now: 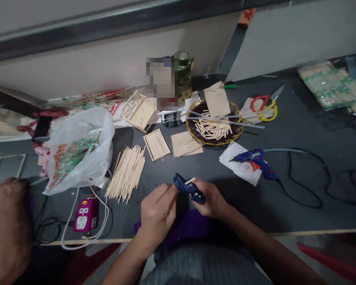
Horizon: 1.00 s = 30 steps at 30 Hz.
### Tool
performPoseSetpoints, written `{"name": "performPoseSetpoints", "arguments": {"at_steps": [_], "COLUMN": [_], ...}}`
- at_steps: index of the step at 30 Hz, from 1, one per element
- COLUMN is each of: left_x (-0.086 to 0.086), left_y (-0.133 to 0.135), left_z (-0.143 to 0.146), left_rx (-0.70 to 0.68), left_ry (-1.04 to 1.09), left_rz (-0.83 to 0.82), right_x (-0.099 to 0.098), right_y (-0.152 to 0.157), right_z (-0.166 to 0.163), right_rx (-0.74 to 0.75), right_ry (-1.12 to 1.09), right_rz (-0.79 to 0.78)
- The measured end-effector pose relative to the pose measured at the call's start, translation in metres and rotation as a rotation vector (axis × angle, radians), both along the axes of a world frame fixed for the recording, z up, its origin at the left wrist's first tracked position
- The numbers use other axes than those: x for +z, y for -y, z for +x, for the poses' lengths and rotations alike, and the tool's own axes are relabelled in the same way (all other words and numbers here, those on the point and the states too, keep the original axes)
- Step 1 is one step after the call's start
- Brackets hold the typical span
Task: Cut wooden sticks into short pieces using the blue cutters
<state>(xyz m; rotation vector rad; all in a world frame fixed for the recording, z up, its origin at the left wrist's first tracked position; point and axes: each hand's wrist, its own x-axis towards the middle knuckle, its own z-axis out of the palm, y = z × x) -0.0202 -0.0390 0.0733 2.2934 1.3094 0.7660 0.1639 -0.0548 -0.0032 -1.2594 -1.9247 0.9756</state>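
Observation:
In front of my body, my right hand (212,200) is closed around a dark blue hand cutter (184,185). A short pale wooden stick (190,181) shows beside the cutter, close to my right fingers. My left hand (159,213) is closed in a pinch at the cutter's left end; what its fingertips hold is hidden. Left of my hands lies a pile of thin wooden sticks (127,172). Beyond them are a small panel of sticks in a frame (157,145) and brown card (185,144) with short stick pieces on it.
A yellow-rimmed basket (240,132) holds short sticks. A blue glue gun (255,160) rests on white paper (230,158), its cable running right. Scissors (265,107) lie behind. At left are a plastic bag (103,158), a purple power socket (86,213) and another person's hand (10,198).

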Motion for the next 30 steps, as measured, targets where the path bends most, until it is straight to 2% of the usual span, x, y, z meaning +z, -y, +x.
{"name": "performPoseSetpoints", "arguments": {"at_steps": [4, 9, 14, 17, 19, 22, 25, 27, 30], "left_x": [-0.004, -0.012, -0.016, -0.019, -0.024, -0.04, -0.056, -0.064, -0.069], "left_y": [-0.009, -0.019, -0.024, -0.026, -0.031, -0.048, -0.074, -0.092, -0.109], "left_z": [-0.002, -0.005, -0.005, -0.009, -0.013, -0.014, 0.0, 0.015, 0.037], "left_rx": [0.034, 0.054, 0.089, 0.067, 0.04, 0.122, 0.192, 0.231, 0.209], "left_ry": [0.014, 0.055, 0.14, 0.175, 0.137, 0.034, -0.006, -0.042, -0.044], "left_rz": [-0.022, -0.05, -0.153, -0.187, -0.204, -0.173, -0.145, -0.1, -0.086], "right_x": [0.002, 0.0, -0.001, -0.002, -0.004, -0.009, -0.013, -0.015, -0.016], "right_y": [-0.01, -0.014, -0.015, -0.014, -0.013, -0.011, -0.009, -0.008, -0.007], "right_z": [-0.002, -0.006, -0.007, -0.005, -0.004, -0.001, 0.001, 0.001, 0.001], "right_rx": [0.026, -0.009, -0.041, -0.063, -0.121, -0.292, -0.396, -0.411, -0.403], "right_ry": [0.041, -0.003, -0.02, -0.017, -0.035, -0.106, -0.159, -0.175, -0.186], "right_rz": [-0.135, -0.158, -0.171, -0.177, -0.16, -0.11, -0.091, -0.103, -0.127]}}
